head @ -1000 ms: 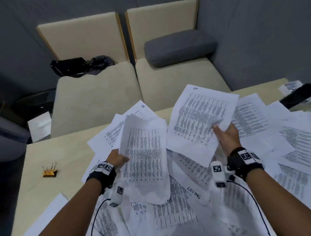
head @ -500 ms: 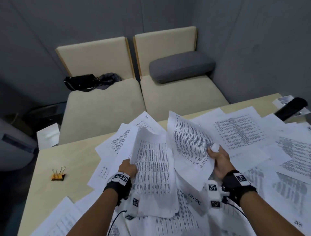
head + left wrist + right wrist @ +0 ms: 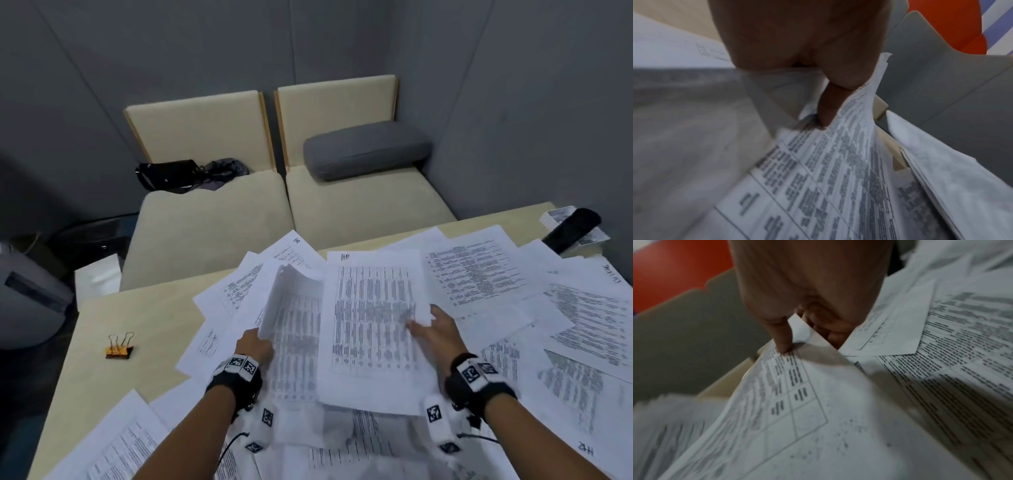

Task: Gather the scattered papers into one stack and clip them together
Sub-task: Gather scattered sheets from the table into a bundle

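- Head view: the left hand [image 3: 255, 346] pinches a curling bundle of printed white sheets [image 3: 294, 329] by its left edge, which keeps the gathered stack off the table.
- The right hand [image 3: 436, 330] grips one printed white page [image 3: 371, 322], thumb on top, and lays it over the bundle, probably to add it.
- More loose printed papers [image 3: 479, 274] cover the pale wooden table [image 3: 137, 315].
- A gold binder clip [image 3: 119, 346] stands well apart on the left, untouched.

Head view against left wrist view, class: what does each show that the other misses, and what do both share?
Only the head view shows the binder clip on the table, the right hand holding a sheet, and the grey cushion. Only the left wrist view shows the thumb pressing the print. Both show the left hand gripping the stack.
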Motion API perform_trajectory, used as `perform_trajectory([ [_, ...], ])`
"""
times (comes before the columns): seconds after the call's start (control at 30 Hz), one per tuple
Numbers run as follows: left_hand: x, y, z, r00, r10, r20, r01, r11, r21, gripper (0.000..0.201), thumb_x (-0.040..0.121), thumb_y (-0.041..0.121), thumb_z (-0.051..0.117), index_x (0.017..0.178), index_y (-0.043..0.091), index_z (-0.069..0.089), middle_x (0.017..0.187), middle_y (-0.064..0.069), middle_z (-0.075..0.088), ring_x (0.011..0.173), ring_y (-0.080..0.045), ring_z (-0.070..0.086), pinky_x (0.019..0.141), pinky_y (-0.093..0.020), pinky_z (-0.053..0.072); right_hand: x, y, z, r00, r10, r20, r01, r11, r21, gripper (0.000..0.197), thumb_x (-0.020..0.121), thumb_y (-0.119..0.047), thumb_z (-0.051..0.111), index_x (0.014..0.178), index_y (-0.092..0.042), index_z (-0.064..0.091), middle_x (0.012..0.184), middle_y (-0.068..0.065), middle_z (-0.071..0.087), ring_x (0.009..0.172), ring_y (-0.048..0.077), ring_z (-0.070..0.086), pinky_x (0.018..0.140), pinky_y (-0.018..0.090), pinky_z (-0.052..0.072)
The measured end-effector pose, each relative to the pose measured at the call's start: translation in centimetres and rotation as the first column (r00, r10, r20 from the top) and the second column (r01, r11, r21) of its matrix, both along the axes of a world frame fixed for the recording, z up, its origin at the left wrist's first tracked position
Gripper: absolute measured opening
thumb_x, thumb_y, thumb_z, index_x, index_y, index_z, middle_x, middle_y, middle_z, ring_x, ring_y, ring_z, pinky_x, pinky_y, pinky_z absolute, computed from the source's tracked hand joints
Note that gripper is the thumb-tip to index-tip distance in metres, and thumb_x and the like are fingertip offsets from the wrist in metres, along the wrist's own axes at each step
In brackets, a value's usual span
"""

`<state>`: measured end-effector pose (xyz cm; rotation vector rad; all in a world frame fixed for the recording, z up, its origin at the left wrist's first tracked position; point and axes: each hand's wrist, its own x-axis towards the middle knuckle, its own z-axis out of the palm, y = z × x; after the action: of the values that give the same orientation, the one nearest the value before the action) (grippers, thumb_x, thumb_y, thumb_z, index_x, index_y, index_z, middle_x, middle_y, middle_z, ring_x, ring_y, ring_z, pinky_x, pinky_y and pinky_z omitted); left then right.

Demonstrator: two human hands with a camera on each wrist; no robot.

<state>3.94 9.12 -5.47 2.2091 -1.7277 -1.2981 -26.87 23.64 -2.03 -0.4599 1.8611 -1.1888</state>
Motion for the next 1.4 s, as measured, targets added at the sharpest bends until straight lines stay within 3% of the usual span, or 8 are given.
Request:
perform_trajectory([
  [0.23,-1.7,3.5,-0.5,0.93,0.113,-0.35,-0.068,0.988,0.139,0.04,0.093,0.033,0.059,0.117,0.0,0.059,0.096,-0.01,0.066,0.082,-0.023,0.061,0.073,-0.026,0.047,3.8,1.0,-2.0,0.957,0.247,-0.152,-0.174,0.909,0.379,0.058,0.09,-0.022,0.066,0.14,-0.01,0.04,0.139,0.01,0.052,0.124,0.03,0.052,0.107,0.04,0.041],
  [0.37,-0.9,4.8,-4.9,0.953,0.055,-0.297,-0.016,0.991,0.131,0.086,0.052,0.067,0.081,0.114,0.011,0.059,0.099,-0.005,0.071,0.089,-0.024,0.069,0.08,-0.04,0.059,5.7,1.4,-4.0,0.883,0.469,-0.031,-0.391,0.771,0.503,0.083,0.09,-0.029,0.065,0.152,-0.008,0.013,0.156,0.013,0.027,0.141,0.031,0.033,0.113,0.038,0.032],
  [0.5,-0.8,6.2,-1.3,0.948,-0.004,-0.318,0.022,0.998,0.051,0.051,0.071,0.034,0.082,0.103,0.004,0.058,0.085,-0.007,0.066,0.075,-0.023,0.066,0.072,-0.04,0.061,6.6,1.2,-3.7,0.763,0.636,-0.118,-0.498,0.693,0.521,0.078,0.087,-0.029,0.068,0.148,-0.006,0.024,0.148,0.014,0.04,0.13,0.027,0.046,0.106,0.03,0.039],
  [0.67,0.4,6.9,5.5,0.831,-0.051,-0.554,0.041,0.999,-0.032,0.019,0.079,0.005,0.076,0.082,-0.001,0.058,0.065,-0.006,0.053,0.058,-0.017,0.056,0.052,-0.024,0.051,5.6,-0.2,1.4,0.938,0.331,0.101,-0.338,0.939,0.061,0.058,0.075,-0.025,0.08,0.12,-0.018,0.045,0.128,0.002,0.057,0.102,0.016,0.058,0.1,0.037,0.042],
  [0.87,3.0,7.4,11.7,0.648,-0.078,-0.757,-0.061,0.986,-0.154,0.039,0.074,-0.006,0.076,0.102,0.02,0.068,0.096,0.004,0.076,0.091,-0.014,0.071,0.081,-0.03,0.059,8.7,-2.7,7.7,0.858,0.51,0.061,-0.478,0.837,-0.266,0.063,0.062,-0.018,0.089,0.119,-0.015,0.063,0.116,0.004,0.071,0.11,0.021,0.066,0.096,0.042,0.049],
  [1.03,6.3,9.1,10.4,0.79,-0.033,-0.612,-0.148,0.959,-0.243,0.002,0.09,0.012,0.065,0.09,0.011,0.065,0.089,-0.012,0.068,0.08,-0.024,0.064,0.08,-0.04,0.053,13.6,-2.4,7.1,0.84,0.539,-0.053,-0.537,0.816,-0.215,0.042,0.072,-0.003,0.081,0.102,-0.026,0.065,0.11,0.002,0.071,0.104,0.019,0.067,0.093,0.039,0.052],
  [1.17,9.9,11.2,7.2,0.831,0.078,-0.551,-0.22,0.956,-0.197,0.037,0.088,0.028,0.065,0.095,-0.007,0.06,0.083,-0.015,0.06,0.074,-0.022,0.057,0.073,-0.052,0.056,17.6,-1.2,4.6,0.748,0.628,-0.213,-0.646,0.763,-0.018,0.023,0.078,-0.011,0.077,0.099,-0.007,0.069,0.101,0.015,0.072,0.095,0.031,0.069,0.088,0.048,0.055],
  [1.4,18.9,13.7,6.4,0.822,0.212,-0.528,-0.34,0.927,-0.157,0.014,0.092,0.011,0.06,0.09,-0.001,0.055,0.07,-0.007,0.049,0.059,-0.017,0.049,0.052,-0.02,0.046,25.3,-2.1,4.9,0.583,0.78,-0.228,-0.802,0.598,-0.007,0.046,0.073,-0.022,0.083,0.112,-0.015,0.062,0.106,-0.001,0.069,0.096,0.016,0.066,0.092,0.033,0.049],
])
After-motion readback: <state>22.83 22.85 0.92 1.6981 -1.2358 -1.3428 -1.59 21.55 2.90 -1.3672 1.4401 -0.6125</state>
